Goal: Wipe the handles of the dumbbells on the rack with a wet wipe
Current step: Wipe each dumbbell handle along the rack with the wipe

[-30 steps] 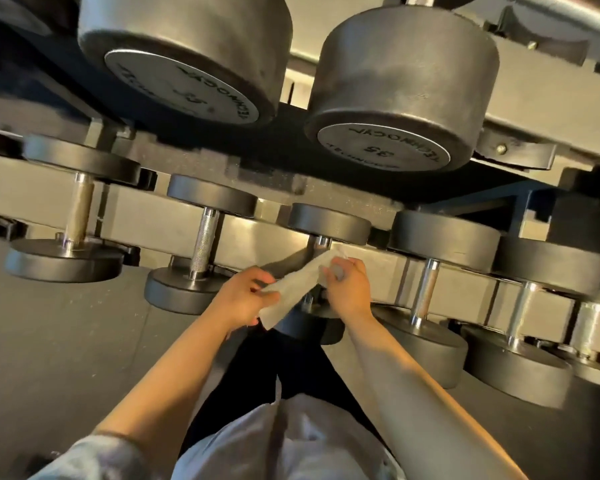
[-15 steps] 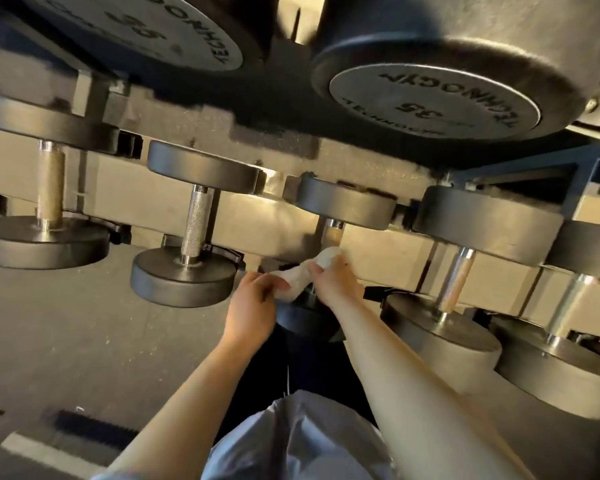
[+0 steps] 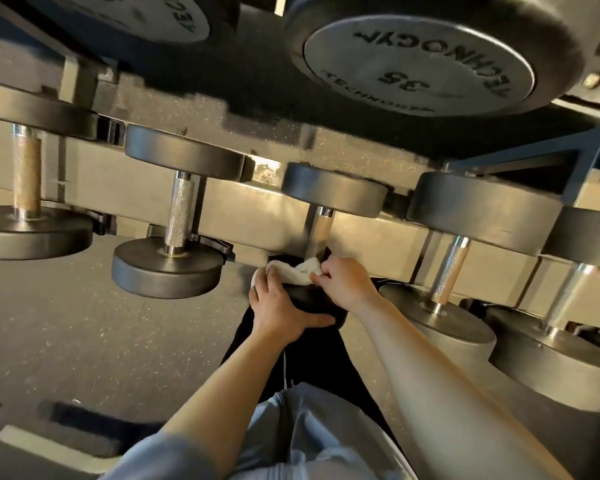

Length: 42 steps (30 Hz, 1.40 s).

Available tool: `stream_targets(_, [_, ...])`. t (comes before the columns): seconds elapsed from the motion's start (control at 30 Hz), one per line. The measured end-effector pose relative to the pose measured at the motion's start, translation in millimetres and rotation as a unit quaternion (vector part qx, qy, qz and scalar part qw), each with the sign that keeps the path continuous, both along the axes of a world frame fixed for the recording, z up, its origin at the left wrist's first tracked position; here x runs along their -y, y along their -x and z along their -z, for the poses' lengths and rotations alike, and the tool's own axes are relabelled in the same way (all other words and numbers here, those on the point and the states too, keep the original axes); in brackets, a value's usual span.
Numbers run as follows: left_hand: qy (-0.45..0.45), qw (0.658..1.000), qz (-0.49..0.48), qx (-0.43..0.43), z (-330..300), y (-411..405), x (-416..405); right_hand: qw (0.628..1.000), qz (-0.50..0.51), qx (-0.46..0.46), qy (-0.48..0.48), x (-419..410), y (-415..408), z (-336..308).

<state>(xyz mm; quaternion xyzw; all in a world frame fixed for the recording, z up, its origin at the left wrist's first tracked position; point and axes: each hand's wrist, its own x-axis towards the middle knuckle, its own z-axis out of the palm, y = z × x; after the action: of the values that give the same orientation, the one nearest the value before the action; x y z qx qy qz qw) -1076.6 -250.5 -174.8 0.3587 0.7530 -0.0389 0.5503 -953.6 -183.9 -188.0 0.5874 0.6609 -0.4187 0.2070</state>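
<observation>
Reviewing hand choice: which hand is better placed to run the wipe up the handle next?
Right. The right hand pinches the wet wipe at the base of the handle; the left hand grips the dumbbell's lower head.

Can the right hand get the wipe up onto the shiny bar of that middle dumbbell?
Probably yes. The right hand already pinches the wet wipe right at the bottom of the handle, and the bar above shows bare, with nothing in the way. The left hand grips the near weight head.
</observation>
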Motion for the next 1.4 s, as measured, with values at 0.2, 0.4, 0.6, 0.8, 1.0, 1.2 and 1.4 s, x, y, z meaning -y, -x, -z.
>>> stream_targets(0.2, [0.003,1.000,0.009,-0.003,0.5,1.6,-0.1,0.997,-0.007,0.052,-0.062,9.3,11.7,2.3])
stream_targets(0.4, [-0.017,1.000,0.016,-0.010,2.6,0.3,0.1,0.952,0.275,-0.046,-0.122,17.1,10.4,14.6])
stream_targets(0.6, [-0.021,1.000,0.009,-0.004,1.4,0.2,1.0,0.980,0.049,-0.002,-0.191,10.1,-1.5,15.2])
stream_targets(0.8, [-0.020,1.000,0.000,0.005,-0.6,-0.3,-0.7,0.985,0.035,0.062,-0.156,16.6,12.3,16.1])
stream_targets(1.0, [-0.100,0.995,-0.024,-0.004,-1.2,-3.5,11.2,0.943,0.328,-0.036,-0.034,6.7,38.0,27.6])
stream_targets(1.2, [-0.198,0.980,0.017,-0.022,-4.3,4.2,8.4,0.922,0.344,-0.090,-0.151,-10.1,26.1,17.2])
stream_targets(1.4, [-0.194,0.969,-0.131,0.081,-10.2,19.8,-8.0,0.943,0.311,-0.096,-0.072,-18.2,18.6,13.7])
